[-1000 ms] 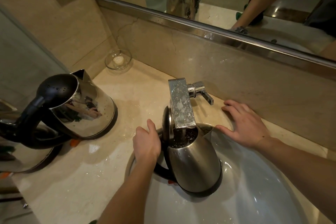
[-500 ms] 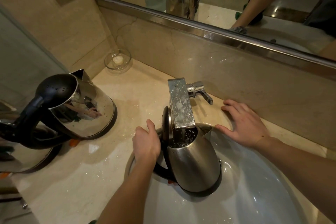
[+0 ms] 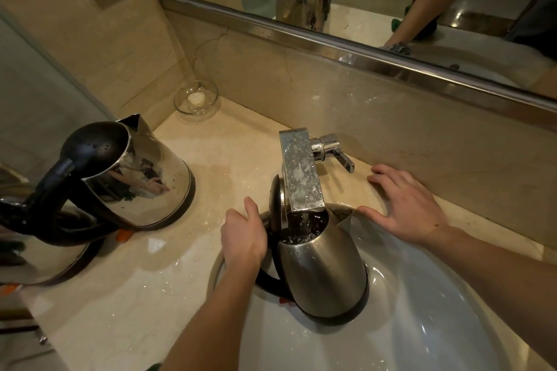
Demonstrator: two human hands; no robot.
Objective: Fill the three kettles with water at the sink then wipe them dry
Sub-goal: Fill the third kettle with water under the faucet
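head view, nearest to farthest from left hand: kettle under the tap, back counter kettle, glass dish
1. kettle under the tap, in the sink, gripped by the left hand
2. back counter kettle, to the left
3. glass dish, back corner

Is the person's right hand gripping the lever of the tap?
No, the right hand lies open and flat on the countertop by the sink, apart from the tap lever.
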